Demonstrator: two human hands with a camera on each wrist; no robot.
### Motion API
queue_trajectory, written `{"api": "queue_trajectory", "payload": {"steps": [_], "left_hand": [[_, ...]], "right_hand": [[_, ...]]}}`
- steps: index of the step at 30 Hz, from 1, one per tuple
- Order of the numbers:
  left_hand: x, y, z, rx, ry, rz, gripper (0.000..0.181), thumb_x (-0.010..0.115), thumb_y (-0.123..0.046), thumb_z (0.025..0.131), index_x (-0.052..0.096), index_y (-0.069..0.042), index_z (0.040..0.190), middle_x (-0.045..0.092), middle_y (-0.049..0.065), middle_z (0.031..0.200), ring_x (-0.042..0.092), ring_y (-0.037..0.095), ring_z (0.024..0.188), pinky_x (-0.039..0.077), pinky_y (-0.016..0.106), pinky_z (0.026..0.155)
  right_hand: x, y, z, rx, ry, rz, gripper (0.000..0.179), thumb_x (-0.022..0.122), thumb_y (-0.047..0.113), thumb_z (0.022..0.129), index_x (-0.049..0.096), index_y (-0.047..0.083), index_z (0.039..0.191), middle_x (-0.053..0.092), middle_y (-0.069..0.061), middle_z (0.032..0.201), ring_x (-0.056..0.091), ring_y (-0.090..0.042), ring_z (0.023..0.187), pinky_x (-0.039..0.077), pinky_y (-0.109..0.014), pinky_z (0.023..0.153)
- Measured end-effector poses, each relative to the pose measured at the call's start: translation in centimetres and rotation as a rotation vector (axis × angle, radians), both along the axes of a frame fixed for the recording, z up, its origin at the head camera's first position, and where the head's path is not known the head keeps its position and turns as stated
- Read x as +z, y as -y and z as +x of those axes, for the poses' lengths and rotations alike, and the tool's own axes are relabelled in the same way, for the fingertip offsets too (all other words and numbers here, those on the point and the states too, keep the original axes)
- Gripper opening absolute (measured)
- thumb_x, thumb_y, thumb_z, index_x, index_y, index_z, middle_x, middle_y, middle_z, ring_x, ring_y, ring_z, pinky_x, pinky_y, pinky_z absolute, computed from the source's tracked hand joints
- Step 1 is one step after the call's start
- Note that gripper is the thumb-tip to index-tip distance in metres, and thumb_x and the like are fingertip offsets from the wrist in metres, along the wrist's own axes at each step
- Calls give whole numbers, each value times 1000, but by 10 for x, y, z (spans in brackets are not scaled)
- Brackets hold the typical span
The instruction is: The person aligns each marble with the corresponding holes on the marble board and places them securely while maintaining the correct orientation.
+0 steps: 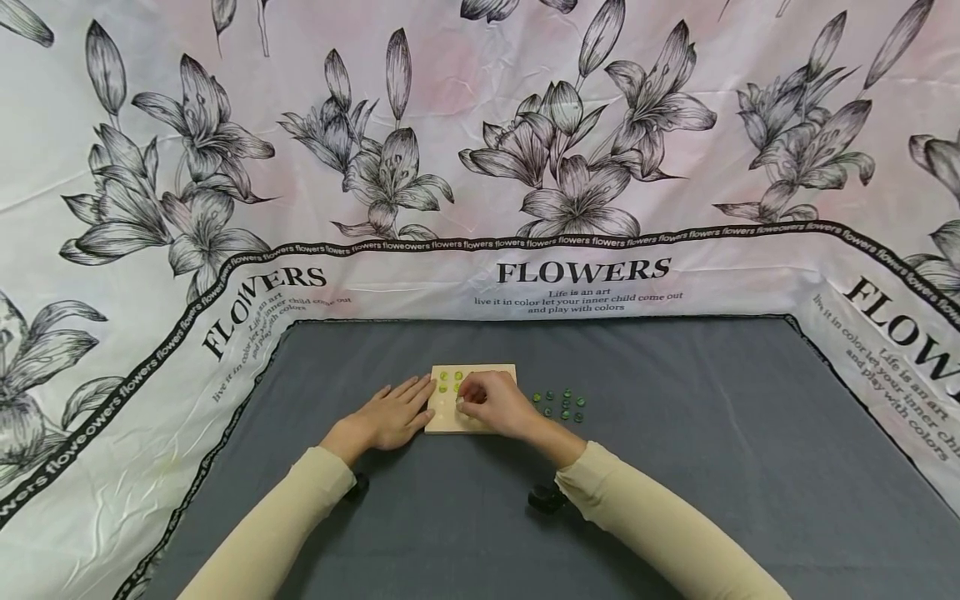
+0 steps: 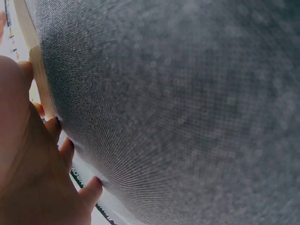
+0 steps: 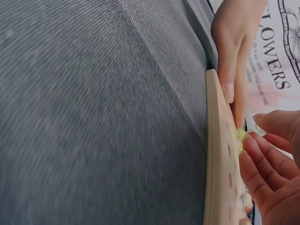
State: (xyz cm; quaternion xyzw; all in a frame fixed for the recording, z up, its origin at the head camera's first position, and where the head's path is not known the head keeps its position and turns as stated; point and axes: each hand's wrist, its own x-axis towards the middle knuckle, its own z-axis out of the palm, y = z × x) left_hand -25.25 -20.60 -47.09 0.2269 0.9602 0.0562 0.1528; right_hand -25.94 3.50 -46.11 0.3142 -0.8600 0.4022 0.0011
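Observation:
A light wooden board (image 1: 480,427) with rows of small holes lies on the grey cloth, and yellow-green marbles (image 1: 443,376) sit in holes at its far left. My left hand (image 1: 395,414) rests at the board's left edge with fingers outstretched; the thumb reaches onto the near left part. Over the middle of the board, my right hand (image 1: 497,405) pinches a small glassy marble (image 3: 259,131) between thumb and index finger. In the right wrist view its other fingers curve loosely beside it. This hand hides part of the board in the head view.
Several green marbles (image 1: 566,404) lie loose on the cloth just right of the board. Grey cloth (image 1: 675,433) covers the work surface. A white flower-printed fabric (image 1: 585,275) borders it and rises behind.

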Motion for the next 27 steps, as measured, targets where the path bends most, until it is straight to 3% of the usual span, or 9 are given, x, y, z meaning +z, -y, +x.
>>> {"api": "queue_trajectory", "payload": {"steps": [11,27], "left_hand": [[-2,0,-1,3,1,-7,65,27,-50,112,13,-19,167,8,0,173,9,24,158,13,59,123],[4,-2,2,2,5,1,65,28,-49,112,12,-18,167,7,1,173,9,24,158,11,60,123]], "right_hand": [[-6,19,-3,2,-15,17,9,77,6,92,73,2,99,72,-4,87,67,-13,76,54,-27,70],[-11,39,-5,-124,-37,101,11,74,7,93,78,2,102,74,-7,90,68,-16,79,56,-31,73]]}}
